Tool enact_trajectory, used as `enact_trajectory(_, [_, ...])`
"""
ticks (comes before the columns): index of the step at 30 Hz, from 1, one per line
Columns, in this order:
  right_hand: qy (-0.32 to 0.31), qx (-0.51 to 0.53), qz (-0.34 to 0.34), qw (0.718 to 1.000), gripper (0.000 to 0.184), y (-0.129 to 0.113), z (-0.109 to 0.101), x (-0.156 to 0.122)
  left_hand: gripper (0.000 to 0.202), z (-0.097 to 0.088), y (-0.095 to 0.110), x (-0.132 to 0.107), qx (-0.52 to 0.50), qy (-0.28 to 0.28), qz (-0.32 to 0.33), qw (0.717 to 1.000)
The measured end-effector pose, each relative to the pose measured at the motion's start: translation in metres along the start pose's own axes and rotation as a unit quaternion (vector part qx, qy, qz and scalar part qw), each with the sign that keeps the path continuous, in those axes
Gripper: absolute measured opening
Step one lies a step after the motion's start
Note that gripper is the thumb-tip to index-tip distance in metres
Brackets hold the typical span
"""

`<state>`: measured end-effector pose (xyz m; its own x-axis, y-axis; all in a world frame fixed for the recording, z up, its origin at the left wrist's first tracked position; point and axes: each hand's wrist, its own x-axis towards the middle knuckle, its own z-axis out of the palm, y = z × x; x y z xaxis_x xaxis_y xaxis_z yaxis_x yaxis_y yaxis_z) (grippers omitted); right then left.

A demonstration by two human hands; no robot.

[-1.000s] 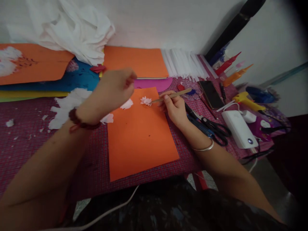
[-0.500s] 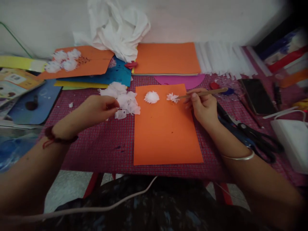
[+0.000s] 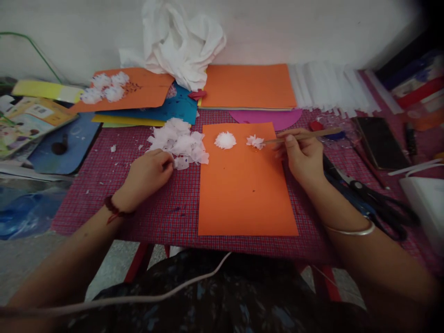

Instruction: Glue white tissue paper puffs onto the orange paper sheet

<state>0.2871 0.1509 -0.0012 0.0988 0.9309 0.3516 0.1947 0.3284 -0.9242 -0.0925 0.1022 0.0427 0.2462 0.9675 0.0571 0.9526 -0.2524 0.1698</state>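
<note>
An orange sheet of paper [image 3: 239, 194] lies in front of me, carrying a full white paper puff [image 3: 225, 140] and a smaller white tuft [image 3: 255, 141] near its top. My right hand [image 3: 304, 155] grips a thin wooden stick [image 3: 314, 134], held nearly level, with its left end at the smaller tuft. At the near left side of a heap of white tissue paper pieces [image 3: 178, 141] is my left hand [image 3: 149, 175], its fingers closed together. Whatever those fingers hold, if anything, is hidden.
Black-handled scissors [image 3: 378, 199] and a dark phone [image 3: 381, 142] lie to the right. Behind are stacked orange sheets [image 3: 248, 85], crumpled white cloth or tissue [image 3: 180, 41] and white strips [image 3: 322, 88]. A decorated orange sheet [image 3: 149, 90] rests at back left.
My left hand has come down beside the tissue heap, its fingers now curled. The right hand and stick stay at the small tuft. The whole view has shifted slightly.
</note>
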Motion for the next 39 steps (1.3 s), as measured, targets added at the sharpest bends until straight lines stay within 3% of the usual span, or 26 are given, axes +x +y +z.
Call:
enact_trajectory(4, [0.000, 0.016, 0.011, 1.000, 0.041, -0.008, 0.001, 0.000, 0.017, 0.001, -0.008, 0.000, -0.065, 0.017, -0.020, 0.998])
enact_trajectory(7, [-0.011, 0.021, 0.010, 1.000, 0.042, -0.010, 0.000, -0.001, 0.029, 0.001, -0.012, -0.001, -0.074, 0.010, 0.027, 0.997])
enact_trajectory(10, [-0.017, 0.023, 0.007, 1.000, 0.041, -0.010, -0.001, -0.001, 0.027, 0.003, -0.012, 0.001, -0.099, -0.006, 0.079, 0.992])
enact_trajectory(13, [-0.019, 0.023, 0.005, 1.000, 0.039, -0.011, -0.002, 0.000, 0.016, 0.001, -0.008, 0.004, -0.193, 0.046, 0.047, 0.979])
enact_trajectory(16, [-0.022, 0.020, 0.008, 1.000, 0.039, -0.012, -0.002, -0.001, 0.006, -0.008, 0.000, 0.007, -0.343, 0.074, -0.060, 0.935])
enact_trajectory(19, [-0.016, 0.024, 0.013, 0.999, 0.041, -0.013, -0.001, -0.001, 0.004, -0.017, 0.011, 0.009, -0.469, 0.029, -0.150, 0.870])
enact_trajectory(22, [-0.017, 0.031, 0.009, 0.999, 0.041, -0.013, 0.000, -0.002, 0.009, -0.021, 0.022, 0.014, -0.533, -0.011, -0.183, 0.826])
enact_trajectory(26, [-0.026, 0.029, 0.007, 0.999, 0.040, -0.010, -0.001, -0.002, 0.014, -0.018, 0.032, 0.022, -0.579, -0.028, -0.193, 0.792])
enact_trajectory(28, [-0.030, 0.020, 0.005, 0.999, 0.039, -0.008, -0.001, -0.002, 0.013, -0.017, 0.037, 0.026, -0.583, -0.037, -0.187, 0.790])
enact_trajectory(34, [-0.035, 0.027, 0.000, 0.999, 0.044, -0.008, 0.001, -0.002, 0.015, -0.013, 0.052, 0.040, -0.549, -0.057, -0.149, 0.820])
enact_trajectory(39, [-0.046, 0.029, 0.003, 0.999, 0.049, -0.007, 0.003, -0.001, 0.019, -0.010, 0.073, 0.062, -0.586, -0.068, -0.130, 0.797])
